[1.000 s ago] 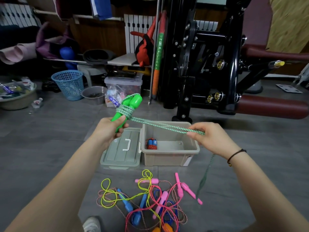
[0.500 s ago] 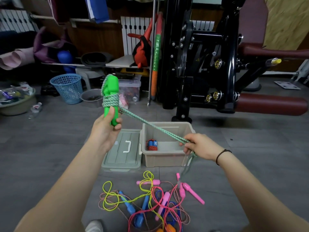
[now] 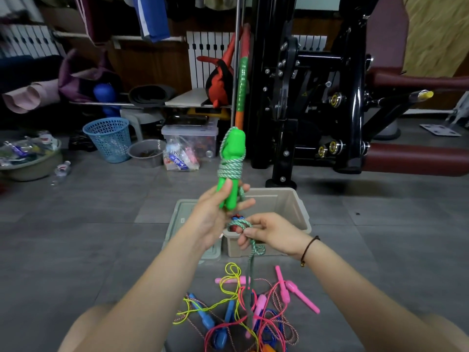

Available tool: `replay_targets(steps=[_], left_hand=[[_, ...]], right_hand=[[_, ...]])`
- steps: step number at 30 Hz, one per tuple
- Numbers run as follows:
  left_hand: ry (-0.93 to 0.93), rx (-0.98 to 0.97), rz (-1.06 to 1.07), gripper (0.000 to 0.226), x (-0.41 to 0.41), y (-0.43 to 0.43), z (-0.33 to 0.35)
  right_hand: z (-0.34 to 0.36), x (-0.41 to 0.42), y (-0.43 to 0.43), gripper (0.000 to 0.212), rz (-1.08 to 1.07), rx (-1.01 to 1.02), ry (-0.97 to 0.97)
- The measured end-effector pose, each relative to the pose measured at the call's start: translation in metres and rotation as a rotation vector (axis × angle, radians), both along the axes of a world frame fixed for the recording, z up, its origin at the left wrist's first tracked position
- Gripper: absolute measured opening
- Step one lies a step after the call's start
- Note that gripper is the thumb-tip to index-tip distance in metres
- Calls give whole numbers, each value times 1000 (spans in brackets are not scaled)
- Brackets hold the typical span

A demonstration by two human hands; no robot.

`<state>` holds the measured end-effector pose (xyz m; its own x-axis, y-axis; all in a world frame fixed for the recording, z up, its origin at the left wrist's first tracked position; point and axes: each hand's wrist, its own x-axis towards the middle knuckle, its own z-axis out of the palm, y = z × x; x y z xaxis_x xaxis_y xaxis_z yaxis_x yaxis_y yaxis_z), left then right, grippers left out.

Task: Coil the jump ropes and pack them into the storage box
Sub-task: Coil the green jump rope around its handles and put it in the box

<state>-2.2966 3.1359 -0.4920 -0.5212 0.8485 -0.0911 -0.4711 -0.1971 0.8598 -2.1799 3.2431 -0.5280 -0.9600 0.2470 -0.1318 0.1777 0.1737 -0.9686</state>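
The left hand [image 3: 215, 214] is gripping the lower ends of a pair of bright green plastic jump-rope handles [image 3: 232, 153], thumb and fingers curling round them, and is holding them over the left edge of the open beige plastic storage box [image 3: 302, 214] on the grey floor; the long axis of the handles is standing roughly upright, bulbous tops pointing up and away. Several turns of the green-and-white braided rope [image 3: 229, 170] are sitting tight around the middle of the handles, just above the left fingers. From there the rope is running down past the left hand to the right hand [image 3: 271, 232], which is lying just near and right of it, close beside; the right thumb and fingers are pinching the rope, a small loop is riding over the fingertips, and the loose tail [image 3: 251, 273] is hanging straight down. The right hand is therefore the nearer to the free rope, and the next turn is probably calling for it to carry that rope up and around the upright handles. A small red-and-blue bundle [image 3: 237, 219] is showing in the box, mostly hidden by the hands, and a grey-green flat lid [image 3: 177, 224] is lying just left of the box. A tangle of yellow, pink and blue ropes with pink and blue handles [image 3: 243, 313] is lying on the near floor beneath the tail, where it is likely to snag; a black exercise machine [image 3: 317, 97] is standing well apart at the far right
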Motion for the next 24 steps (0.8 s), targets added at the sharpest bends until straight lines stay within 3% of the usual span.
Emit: replay_targets(steps=[4,10,16,21,24], left_hand=[[-97,18,-82,23,1,1,-3],[219,-253,-297,26,-26,-10,6],[198,-207,-138,20,-35,-10,7],[154,-122,8,12,-43,-14,13],[182,-99,38,14,-45,-16,17]], right_hand=[[4,-8,-8,18,-28,-56,55],[5,-6,0,24,-29,41,-63],[-16,-5,7,28,14,244,-170],[-33,5,21,29,-88,349,-216],[-49,15,32,30,-88,535,-330]])
